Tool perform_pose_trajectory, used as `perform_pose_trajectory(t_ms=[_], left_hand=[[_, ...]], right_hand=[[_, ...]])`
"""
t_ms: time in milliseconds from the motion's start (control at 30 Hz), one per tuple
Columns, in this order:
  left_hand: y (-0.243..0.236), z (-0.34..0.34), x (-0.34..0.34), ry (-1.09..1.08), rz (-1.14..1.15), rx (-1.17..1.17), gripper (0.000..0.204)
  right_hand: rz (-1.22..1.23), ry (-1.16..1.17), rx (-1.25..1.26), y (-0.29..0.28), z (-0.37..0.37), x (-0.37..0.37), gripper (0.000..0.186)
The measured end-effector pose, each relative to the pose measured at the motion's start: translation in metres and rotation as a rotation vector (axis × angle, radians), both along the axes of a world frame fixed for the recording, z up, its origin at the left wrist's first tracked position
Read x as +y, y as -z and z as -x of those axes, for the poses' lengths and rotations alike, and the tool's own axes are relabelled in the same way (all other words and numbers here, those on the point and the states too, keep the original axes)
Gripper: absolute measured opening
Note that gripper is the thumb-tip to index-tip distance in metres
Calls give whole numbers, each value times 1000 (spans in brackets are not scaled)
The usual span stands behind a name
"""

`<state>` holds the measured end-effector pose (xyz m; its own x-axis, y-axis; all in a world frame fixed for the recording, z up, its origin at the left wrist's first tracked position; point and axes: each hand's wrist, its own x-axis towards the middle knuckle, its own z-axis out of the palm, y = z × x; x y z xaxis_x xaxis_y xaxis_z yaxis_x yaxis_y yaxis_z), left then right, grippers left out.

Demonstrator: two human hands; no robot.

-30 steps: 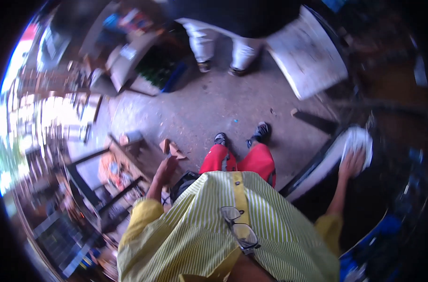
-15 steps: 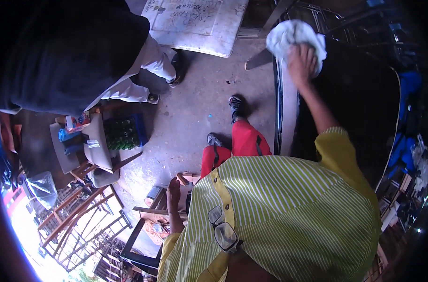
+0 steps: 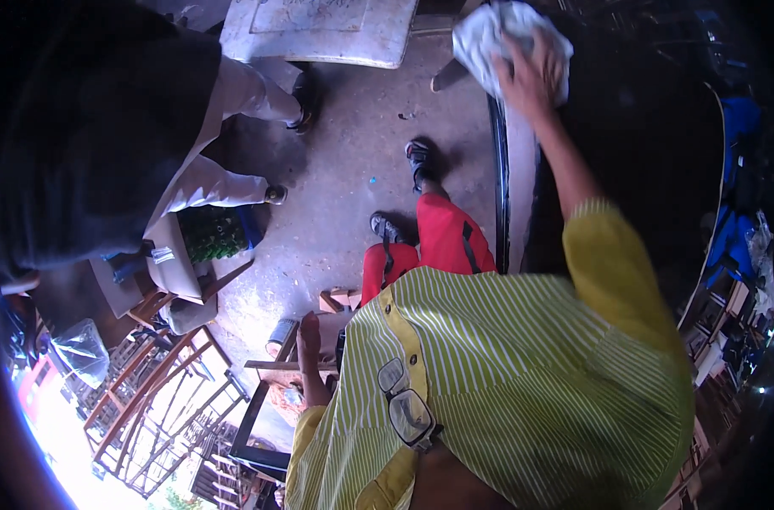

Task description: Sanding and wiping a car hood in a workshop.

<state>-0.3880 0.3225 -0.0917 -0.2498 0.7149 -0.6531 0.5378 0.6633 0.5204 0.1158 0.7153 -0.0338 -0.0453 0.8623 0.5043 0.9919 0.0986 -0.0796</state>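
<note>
My right hand [image 3: 530,75] presses on a bunched white cloth [image 3: 479,41], its fingers bent over the folds. The cloth lies at the far left corner of a wide, dark surface [image 3: 616,187] with a pale edge [image 3: 523,161]. Shadow hides most detail on that surface. My left hand [image 3: 308,337] hangs low at my left side, near a wooden piece of furniture [image 3: 289,366]. It is seen edge-on, so its fingers cannot be made out, and nothing shows in it.
A person in a dark top [image 3: 107,136] and pale trousers stands at the left. A worn whitish board [image 3: 319,42] lies at the far side. Padded chairs [image 3: 170,263] and wooden frames [image 3: 149,399] stand at left. Concrete floor [image 3: 336,178] lies between, with my feet on it.
My right hand and the cloth have shifted slightly farther away and left in the picture. The view has moved a little, and the person at left appears nearer the left edge.
</note>
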Motion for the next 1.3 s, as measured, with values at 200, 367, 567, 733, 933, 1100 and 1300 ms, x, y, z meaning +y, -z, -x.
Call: perform_pose_trajectory(t_ms=[200,367,567,733,933,1100,1300], left_hand=[[-39,-31,42,-91,222,72,37],[-26,-31,40,-65,165,15,39],[-3,-18,22,28,272,16,39],[-3,-7,30,17,383,39,39],[-10,-26,72,38,249,-17,39],[-12,-54,101,19,271,-70,37],[-1,-43,103,74,174,-48,35]], right_hand=[[156,145,43,5,-22,66,41],[213,-5,-11,8,-10,-67,40],[335,-101,31,-14,18,-286,38],[417,-90,-15,-19,17,-249,41],[263,53,1,2,-40,-75,43],[164,190,25,3,-103,32,39],[134,737,411,-48,-193,23,45]])
